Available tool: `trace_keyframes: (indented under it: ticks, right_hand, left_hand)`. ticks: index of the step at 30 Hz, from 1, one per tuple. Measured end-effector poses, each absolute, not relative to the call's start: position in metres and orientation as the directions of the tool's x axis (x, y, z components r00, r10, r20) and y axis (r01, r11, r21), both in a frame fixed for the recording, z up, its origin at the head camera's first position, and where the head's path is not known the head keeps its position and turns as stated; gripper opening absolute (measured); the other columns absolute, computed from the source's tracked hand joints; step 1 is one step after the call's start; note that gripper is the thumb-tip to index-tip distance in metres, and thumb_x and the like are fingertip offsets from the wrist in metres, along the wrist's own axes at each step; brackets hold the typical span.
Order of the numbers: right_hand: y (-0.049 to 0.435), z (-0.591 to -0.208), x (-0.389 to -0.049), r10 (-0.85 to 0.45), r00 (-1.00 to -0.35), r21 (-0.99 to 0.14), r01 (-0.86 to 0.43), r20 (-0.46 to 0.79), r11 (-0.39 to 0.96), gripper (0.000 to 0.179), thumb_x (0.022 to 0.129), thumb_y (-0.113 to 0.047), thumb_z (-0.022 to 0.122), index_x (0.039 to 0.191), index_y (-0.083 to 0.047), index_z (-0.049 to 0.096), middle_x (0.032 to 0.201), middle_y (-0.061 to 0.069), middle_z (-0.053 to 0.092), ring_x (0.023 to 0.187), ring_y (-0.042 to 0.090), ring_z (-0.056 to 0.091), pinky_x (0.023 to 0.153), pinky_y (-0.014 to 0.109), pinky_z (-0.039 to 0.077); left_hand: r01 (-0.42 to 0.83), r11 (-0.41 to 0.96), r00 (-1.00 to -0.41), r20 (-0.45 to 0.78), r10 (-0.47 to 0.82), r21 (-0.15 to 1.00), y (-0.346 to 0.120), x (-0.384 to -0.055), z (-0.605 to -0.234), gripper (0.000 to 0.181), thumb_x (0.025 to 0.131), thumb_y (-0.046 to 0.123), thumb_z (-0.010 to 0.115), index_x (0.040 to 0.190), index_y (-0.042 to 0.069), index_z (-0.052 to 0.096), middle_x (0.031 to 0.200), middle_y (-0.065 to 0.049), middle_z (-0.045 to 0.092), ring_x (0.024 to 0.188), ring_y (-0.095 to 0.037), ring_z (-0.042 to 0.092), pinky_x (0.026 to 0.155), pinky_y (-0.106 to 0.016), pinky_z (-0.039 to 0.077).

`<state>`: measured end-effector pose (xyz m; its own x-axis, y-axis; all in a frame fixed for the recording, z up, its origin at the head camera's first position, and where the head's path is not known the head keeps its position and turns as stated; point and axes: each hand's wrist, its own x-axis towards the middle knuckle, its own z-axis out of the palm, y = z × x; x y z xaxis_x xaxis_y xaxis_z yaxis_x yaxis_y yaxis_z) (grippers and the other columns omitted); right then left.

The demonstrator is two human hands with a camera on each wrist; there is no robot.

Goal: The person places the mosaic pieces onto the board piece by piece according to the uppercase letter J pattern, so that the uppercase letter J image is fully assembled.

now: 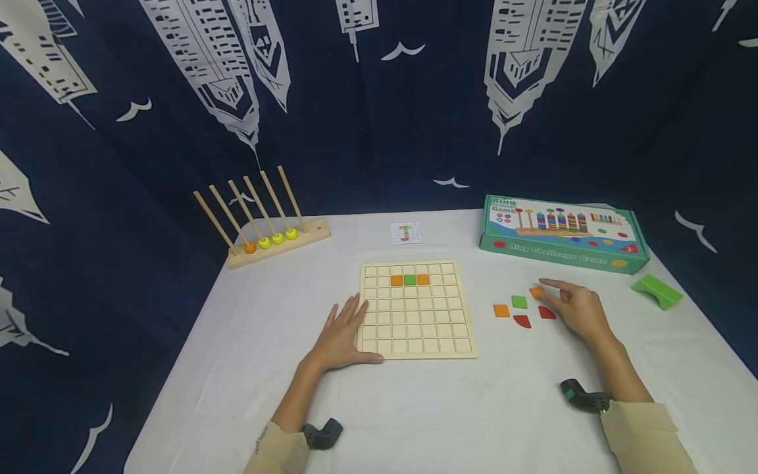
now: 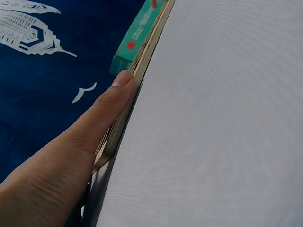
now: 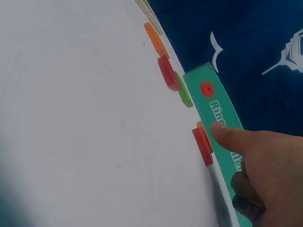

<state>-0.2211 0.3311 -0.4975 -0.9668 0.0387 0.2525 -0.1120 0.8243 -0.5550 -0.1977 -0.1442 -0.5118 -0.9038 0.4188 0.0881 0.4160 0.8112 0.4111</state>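
My left hand (image 1: 340, 336) lies spread along the left side of a wooden grid board (image 1: 414, 322), its thumb at the near corner. In the left wrist view the thumb (image 2: 106, 104) rests against the board's edge. Two orange square tiles and a green one (image 1: 410, 280) between them form a row in the grid. My right hand (image 1: 577, 311) hovers at an orange tile (image 1: 535, 292), thumb and index finger apart on either side of it. Close by lie another orange tile (image 1: 501, 311), a green tile (image 1: 519, 301) and two red quarter-round tiles (image 1: 522, 321).
A green game box (image 1: 559, 247) lies at the back right, with a green arched block (image 1: 657, 291) beside it. Behind the board is a small pattern card (image 1: 406, 233). A peg stand (image 1: 284, 245) with beads is at the back left.
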Motion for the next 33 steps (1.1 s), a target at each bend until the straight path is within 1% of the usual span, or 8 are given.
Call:
trace_keyframes:
  ticks: [7,17,21,27,33]
  right_hand:
    - [0.335,-0.499,-0.219,0.007,-0.978,-0.513,-0.103,0.209,0.852,0.038,0.089,-0.027,0.064,0.118,-0.002,0.062,0.049,0.001,0.033,0.046,0.017,0.029,0.042,0.028,0.023]
    - [0.334,-0.5,-0.219,0.042,-0.971,-0.493,-0.081,0.234,0.866,0.032,0.086,-0.023,0.068,0.11,-0.003,0.062,0.051,0.002,0.032,0.048,0.018,0.028,0.044,0.029,0.023]
    - [0.331,-0.5,-0.217,0.057,-0.966,-0.5,-0.08,0.253,0.863,0.033,0.085,-0.025,0.069,0.109,-0.003,0.062,0.051,0.001,0.032,0.048,0.018,0.028,0.044,0.029,0.023]
    - [0.315,-0.491,-0.216,0.038,-0.954,-0.515,-0.126,0.296,0.848,0.034,0.085,-0.03,0.068,0.109,-0.006,0.063,0.05,0.001,0.032,0.047,0.017,0.028,0.041,0.028,0.022]
    - [0.283,-0.483,-0.221,-0.025,-0.942,-0.518,-0.206,0.335,0.831,0.03,0.085,-0.027,0.068,0.109,-0.009,0.063,0.051,-0.001,0.032,0.046,0.015,0.029,0.039,0.026,0.024]
  left_hand:
    - [0.415,0.811,-0.904,0.089,0.418,0.413,-0.143,-0.197,-0.511,0.124,0.055,0.082,0.06,0.146,0.007,0.023,0.154,-0.01,0.009,0.14,-0.021,0.006,0.112,-0.039,-0.004]
    - [0.42,0.807,-0.903,0.101,0.419,0.415,-0.143,-0.197,-0.508,0.125,0.055,0.083,0.059,0.146,0.005,0.025,0.153,-0.013,0.011,0.14,-0.024,0.008,0.112,-0.043,-0.001]
    - [0.42,0.809,-0.902,0.096,0.42,0.412,-0.143,-0.197,-0.508,0.125,0.054,0.084,0.058,0.145,0.005,0.025,0.153,-0.014,0.012,0.14,-0.024,0.009,0.112,-0.043,-0.002]
    - [0.412,0.81,-0.906,0.088,0.415,0.417,-0.143,-0.196,-0.508,0.125,0.054,0.083,0.06,0.146,0.006,0.024,0.153,-0.013,0.011,0.14,-0.023,0.008,0.112,-0.042,-0.002]
    - [0.408,0.812,-0.906,0.08,0.415,0.418,-0.143,-0.197,-0.507,0.124,0.055,0.082,0.06,0.146,0.006,0.023,0.153,-0.013,0.011,0.14,-0.023,0.007,0.112,-0.043,-0.002]
